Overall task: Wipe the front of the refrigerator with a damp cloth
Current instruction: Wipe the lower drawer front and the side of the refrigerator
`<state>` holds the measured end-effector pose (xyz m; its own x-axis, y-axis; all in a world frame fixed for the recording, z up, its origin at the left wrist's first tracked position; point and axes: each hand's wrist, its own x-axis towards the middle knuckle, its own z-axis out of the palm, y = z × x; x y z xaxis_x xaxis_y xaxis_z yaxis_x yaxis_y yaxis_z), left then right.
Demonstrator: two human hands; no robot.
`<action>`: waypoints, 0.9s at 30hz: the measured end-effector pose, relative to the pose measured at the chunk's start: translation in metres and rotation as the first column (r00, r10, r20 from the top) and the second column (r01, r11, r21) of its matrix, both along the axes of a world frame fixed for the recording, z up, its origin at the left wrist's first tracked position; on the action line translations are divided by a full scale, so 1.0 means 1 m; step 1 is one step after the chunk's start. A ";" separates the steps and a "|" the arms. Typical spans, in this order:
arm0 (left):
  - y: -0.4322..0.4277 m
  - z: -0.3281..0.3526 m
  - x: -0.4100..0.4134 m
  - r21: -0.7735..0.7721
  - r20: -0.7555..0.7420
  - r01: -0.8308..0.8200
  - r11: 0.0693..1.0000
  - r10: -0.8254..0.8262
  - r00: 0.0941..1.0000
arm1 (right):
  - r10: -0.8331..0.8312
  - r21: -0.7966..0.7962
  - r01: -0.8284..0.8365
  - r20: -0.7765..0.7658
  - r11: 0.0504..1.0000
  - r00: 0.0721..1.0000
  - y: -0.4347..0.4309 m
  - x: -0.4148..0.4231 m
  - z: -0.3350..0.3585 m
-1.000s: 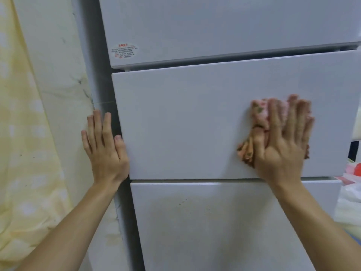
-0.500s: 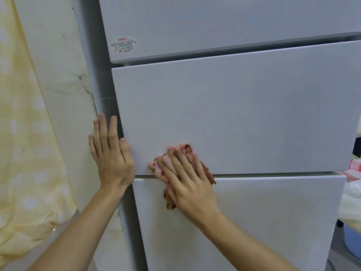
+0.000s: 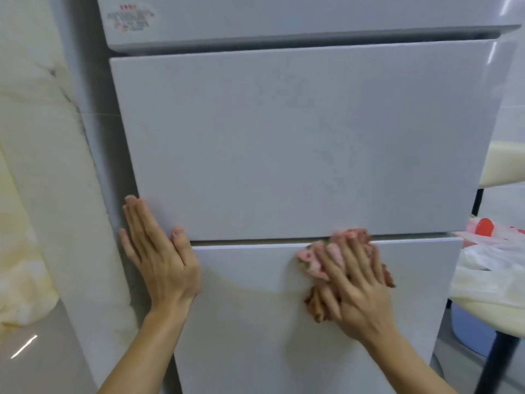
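The white refrigerator [image 3: 284, 143] fills the view, with a middle drawer front above a lower drawer front [image 3: 255, 322]. My right hand [image 3: 355, 288] presses a pink patterned cloth [image 3: 311, 264] flat against the top of the lower front, just under the seam between the two drawers. Its fingers are straight and spread over the cloth. My left hand [image 3: 159, 251] lies flat with straight fingers on the refrigerator's left edge, at the same seam.
A pale wall [image 3: 42, 166] stands close on the left. To the right are a cream surface with white and red plastic bags [image 3: 494, 251], a black post [image 3: 494, 359] and a blue tub [image 3: 468, 328] below. A sticker [image 3: 129, 17] sits on the upper door.
My right hand has slid the cloth from the left end of the seam to the right along the top of the lower drawer front. The view has shifted lower. My left hand stays on the left edge.
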<state>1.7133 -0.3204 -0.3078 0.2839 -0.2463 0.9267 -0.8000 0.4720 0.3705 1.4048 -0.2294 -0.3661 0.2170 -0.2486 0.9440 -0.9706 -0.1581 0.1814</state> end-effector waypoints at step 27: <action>0.071 -0.068 -0.093 0.094 0.337 0.163 0.982 -0.185 0.923 | -0.016 -0.102 0.077 0.500 0.992 0.866 0.011 -0.078 -0.013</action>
<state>1.6199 -0.2491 -0.3760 -0.1005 -0.3240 0.9407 -0.7906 0.6000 0.1222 1.3266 -0.2185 -0.3786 -0.2980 -0.1307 0.9456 -0.9423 -0.1183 -0.3133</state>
